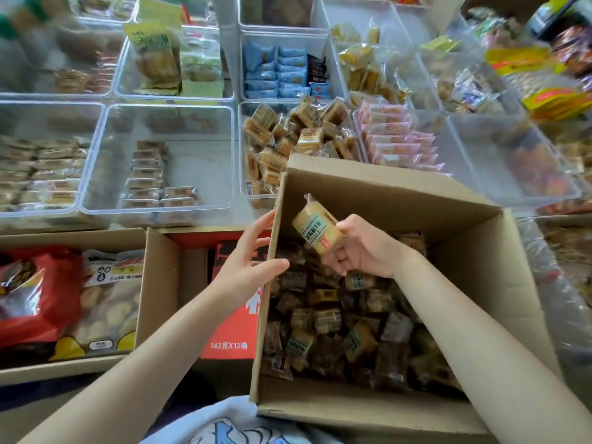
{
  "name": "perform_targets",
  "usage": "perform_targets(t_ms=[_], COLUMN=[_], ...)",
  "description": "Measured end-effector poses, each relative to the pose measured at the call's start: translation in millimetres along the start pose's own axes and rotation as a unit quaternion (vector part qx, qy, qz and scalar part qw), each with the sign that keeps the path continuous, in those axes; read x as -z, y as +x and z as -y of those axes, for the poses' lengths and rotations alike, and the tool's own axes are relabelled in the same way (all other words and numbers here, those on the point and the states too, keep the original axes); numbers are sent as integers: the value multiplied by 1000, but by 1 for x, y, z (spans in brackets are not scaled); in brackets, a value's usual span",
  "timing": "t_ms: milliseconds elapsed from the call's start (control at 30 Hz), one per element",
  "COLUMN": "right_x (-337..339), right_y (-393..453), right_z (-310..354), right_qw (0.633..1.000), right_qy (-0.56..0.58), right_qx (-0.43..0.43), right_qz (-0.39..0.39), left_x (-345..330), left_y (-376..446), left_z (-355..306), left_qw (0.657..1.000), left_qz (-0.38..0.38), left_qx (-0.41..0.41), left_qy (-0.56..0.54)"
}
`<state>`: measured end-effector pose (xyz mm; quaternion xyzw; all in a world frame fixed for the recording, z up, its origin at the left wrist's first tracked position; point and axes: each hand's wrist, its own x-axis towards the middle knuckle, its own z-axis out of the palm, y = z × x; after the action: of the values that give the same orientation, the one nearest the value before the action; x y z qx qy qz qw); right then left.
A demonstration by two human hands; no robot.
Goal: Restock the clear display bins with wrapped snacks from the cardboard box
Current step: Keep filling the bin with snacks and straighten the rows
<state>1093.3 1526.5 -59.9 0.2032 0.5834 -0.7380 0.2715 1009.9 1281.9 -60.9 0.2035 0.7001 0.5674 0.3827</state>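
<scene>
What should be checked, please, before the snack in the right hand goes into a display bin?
1. Right hand holds the wrapped snack: ok.
2. Snack lifted above the pile in the cardboard box: ok.
3. Left hand steadies the box wall, fingers open: ok.
4. Bin of similar tan snacks has room: not ok, heaped full.
5. Wrapper intact: cannot tell.

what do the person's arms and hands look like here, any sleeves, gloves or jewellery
Both forearms are bare up to the frame edge: no sleeves, gloves, watch or bracelets show. The left hand and right hand are ungloved, with short, unpainted-looking nails. No ring is clearly visible. A light garment with a blue print shows at the bottom edge.
</scene>
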Motion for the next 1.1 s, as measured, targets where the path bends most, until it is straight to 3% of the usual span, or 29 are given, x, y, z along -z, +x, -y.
perform_targets(t_ms=[133, 267, 433, 533, 700, 833, 933, 1033, 1100], right_x=[-40, -93, -163, -210, -286, -312, -329, -341, -345], right_y=[-17, 5, 75, 130, 230, 304, 346, 388, 414], right_z=[51, 89, 121, 132, 145, 154, 169, 180, 183], right_qw=[994, 993, 990, 957, 927, 858, 805, 752, 694], right_qy=[25, -10, -139, -271, -345, -454, -500, -558, -639], right_qx=[88, 88, 36, 67, 119, 152, 196, 207, 182], right_qz=[61, 78, 6, -77, -85, -187, -252, -283, -277], left_x=[24, 78, 174, 237, 342, 420, 453, 460, 462], left_y=[-2, -13, -23, -32, -40, -42, -50, -56, -56], left_z=[-11, -42, -44, -25, 33, 97, 137, 157, 161], left_qw=[1000, 995, 990, 988, 979, 928, 866, 849, 851], left_qz=[5, -11, -98, -134, -200, -267, -204, -162, -161], left_qx=[-10, -65, -48, -37, -29, 18, 23, -10, -17], left_qy=[11, -70, -87, -73, 15, 261, 456, 503, 500])
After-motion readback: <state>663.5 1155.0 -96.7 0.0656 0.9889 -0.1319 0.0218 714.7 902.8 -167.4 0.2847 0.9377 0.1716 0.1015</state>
